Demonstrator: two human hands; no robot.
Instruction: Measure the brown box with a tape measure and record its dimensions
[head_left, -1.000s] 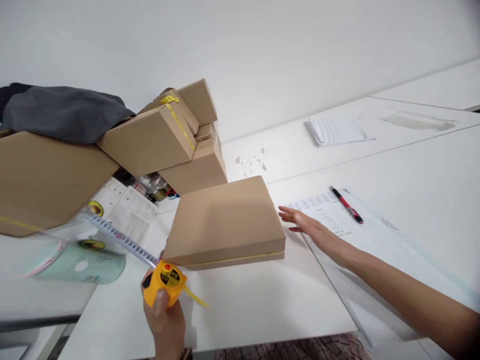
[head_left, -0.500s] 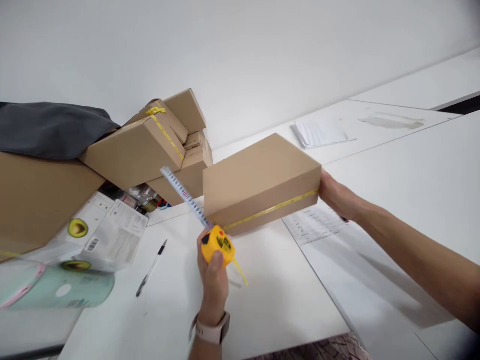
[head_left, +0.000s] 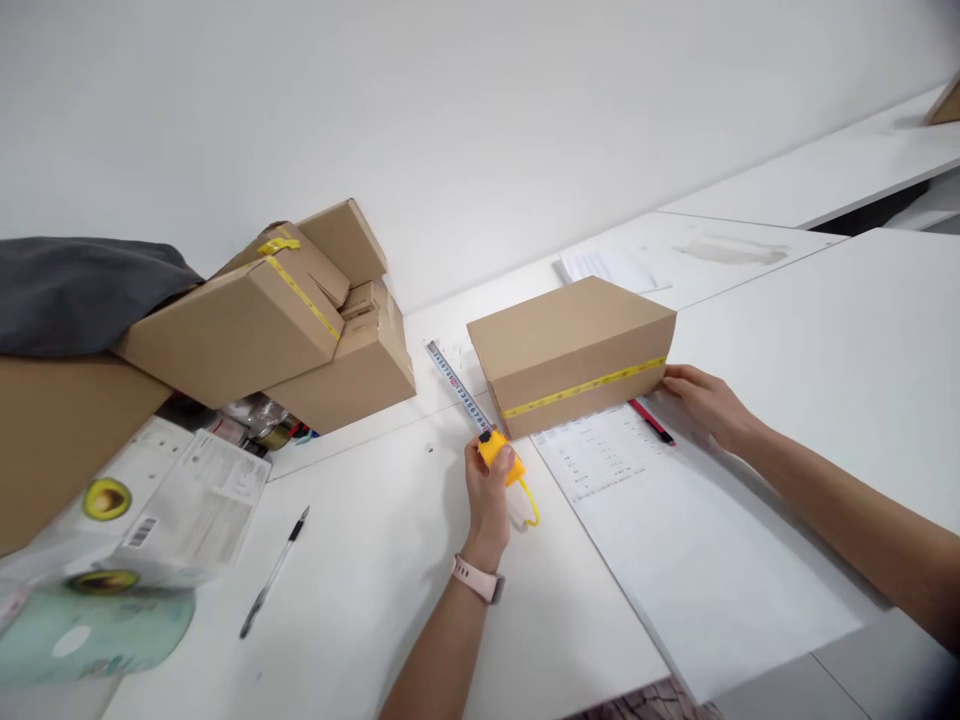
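In the head view my left hand [head_left: 489, 487] is wrapped round a yellow tape measure [head_left: 500, 457]. Its metal blade [head_left: 459, 388] sticks out up and left, along the left end of a closed cardboard box [head_left: 581, 325]. A strip of yellow tape runs along the box's near side, and a yellow strap loops from the tape measure. My right hand [head_left: 705, 405] is at the box's right end, fingers stretched out, fingertips at its lower corner. The box appears to rest on the table, over the top of a written paper sheet [head_left: 675, 540].
A red and black pen [head_left: 652, 422] lies by the box. Another pen [head_left: 274, 572] lies left. Stacked cardboard boxes [head_left: 232, 340], a dark cloth [head_left: 90, 290] and a white avocado-printed package [head_left: 187, 510] fill the left side. Papers [head_left: 611, 268] lie behind the box.
The box has come down onto the table and sheet. My left hand and tape measure have shifted right; my right hand's fingers have loosened at the box's end. The camera view has turned slightly.
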